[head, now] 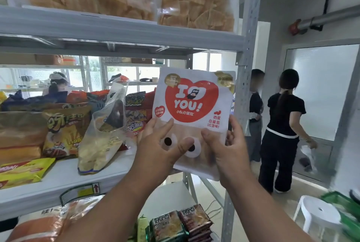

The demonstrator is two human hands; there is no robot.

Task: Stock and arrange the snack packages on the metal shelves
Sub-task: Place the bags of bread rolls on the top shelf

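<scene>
Right of centre in the frame, a white bread package (194, 103) with a big red heart reading "I YOU!" is being held upright in the air, in front of the right end of the middle metal shelf (64, 177) and beside the perforated shelf post (245, 70). The left hand (157, 148) is gripping its lower left part, thumb lying across the printed cartoon eyes on the front and fingers spread against the bag's left edge. The right hand (228, 148) is clamping the lower right part, thumb on the front and fingers curling round the right edge to the back.

At centre left, on the same shelf, a clear plastic bag of pale snacks (101, 144) is standing slumped, just left of the held package. Further left, an orange chip bag (66, 134) is standing upright, and a yellow biscuit pack (23, 171) is lying flat near the shelf's front edge. Along the top of the frame, large clear bags of ridged crackers (196, 5) are sitting on the upper shelf. At lower centre, small dark snack packs (183, 224) are stacked on the lower shelf.

At right, two people in black tops (282, 124) are standing by a frosted glass door, and a white plastic stool (319, 212) is sitting on the floor at lower right.
</scene>
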